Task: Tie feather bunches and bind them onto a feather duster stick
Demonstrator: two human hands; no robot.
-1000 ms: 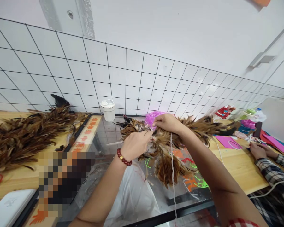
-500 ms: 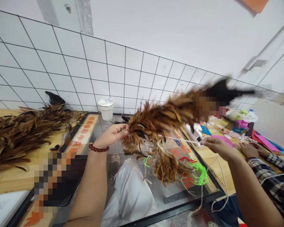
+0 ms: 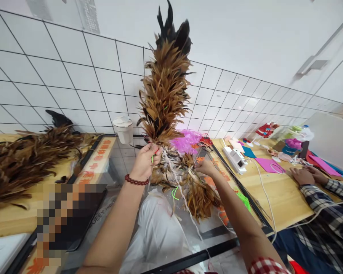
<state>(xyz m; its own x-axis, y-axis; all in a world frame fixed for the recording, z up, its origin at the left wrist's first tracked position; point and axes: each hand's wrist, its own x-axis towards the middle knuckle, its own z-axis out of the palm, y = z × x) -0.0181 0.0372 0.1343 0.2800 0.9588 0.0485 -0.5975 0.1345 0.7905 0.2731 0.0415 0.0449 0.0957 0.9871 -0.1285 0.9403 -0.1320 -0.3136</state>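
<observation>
My left hand [image 3: 148, 158] is closed round the lower end of a feather duster [image 3: 165, 89]. The duster stands nearly upright, brown feathers below and black ones at its tip. A whitish string [image 3: 178, 180] hangs from near its base down past the table's front edge. My right hand [image 3: 205, 167] reaches into a pile of loose brown feathers [image 3: 201, 196] on the glass tabletop; its fingertips are partly hidden among them, so what they hold is unclear. A short green tie [image 3: 175, 193] lies by the pile.
Brown feather bundles [image 3: 25, 163] lie on the left. A lidded white cup [image 3: 124, 130] stands at the back. Right are a power strip [image 3: 234, 160], pink paper [image 3: 270, 165] and a co-worker's hands [image 3: 305, 177]. Purple plastic [image 3: 185, 140] lies behind the feathers.
The duster has swung from slanting right to nearly upright. My right hand has let go of the taut string and moved left to the loose feathers; the string now hangs slack.
</observation>
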